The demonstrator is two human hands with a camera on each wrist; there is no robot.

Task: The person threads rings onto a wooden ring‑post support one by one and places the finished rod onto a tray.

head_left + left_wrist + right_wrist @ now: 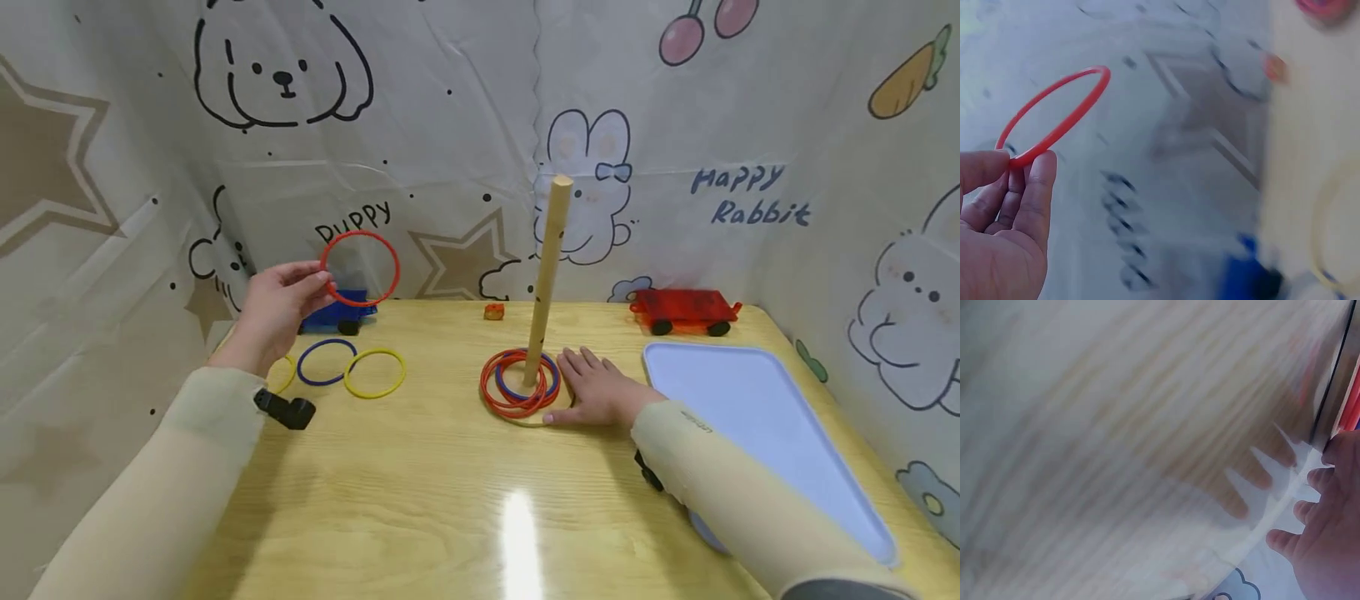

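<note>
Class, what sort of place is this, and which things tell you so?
Probably a children's play corner: a wooden post with rings around it, a red toy wagon, and a cartoon-printed wall sheet.

Bright red ring (1061, 132), wood-grained table (420, 483), star-patterned backdrop (450, 142), small block (494, 312) seemingly orange

Bright, even light fills the head view, with a white glare streak (521, 546) on the desk (397, 500). The left wrist view blurs the blue cart (1238, 276); the right wrist view smears the wood grain (1122, 406).
</note>
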